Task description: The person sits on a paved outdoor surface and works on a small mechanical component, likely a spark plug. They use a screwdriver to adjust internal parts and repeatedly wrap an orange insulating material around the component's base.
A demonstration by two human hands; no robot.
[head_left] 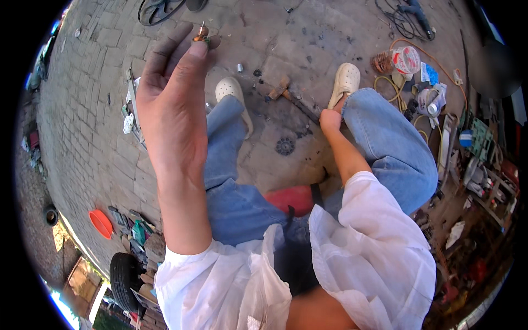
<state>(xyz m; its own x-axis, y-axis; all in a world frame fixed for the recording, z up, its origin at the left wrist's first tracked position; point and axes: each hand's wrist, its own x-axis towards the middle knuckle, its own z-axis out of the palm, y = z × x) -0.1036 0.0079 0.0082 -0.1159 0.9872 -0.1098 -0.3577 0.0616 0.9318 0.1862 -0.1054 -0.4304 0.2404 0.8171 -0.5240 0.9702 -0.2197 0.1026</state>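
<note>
My left hand (177, 96) is raised at the upper left, its thumb and fingers pinching a small copper-coloured metal part (202, 34) with a thin pin standing up from its top. Its exact kind is too small to make out. My right hand (330, 119) is wrapped round the end of a hammer's handle beside my right shoe. The hammer (300, 103) slants down to the left, its worn head (279, 88) low over or on the ground between my feet. A dark round slotted disc (285, 146) lies nearer to me, and a small silvery cylinder (240, 67) stands beyond.
A clear plastic jar (406, 59) lies tipped at the right, with copper-coloured pieces (381, 62) at its mouth. Near it are an orange cord (423, 50), a roll of tape (426, 102) and a corded power tool (416, 16). Scrap fills the right edge. An orange basin (100, 224) and a tyre (124, 281) are at left.
</note>
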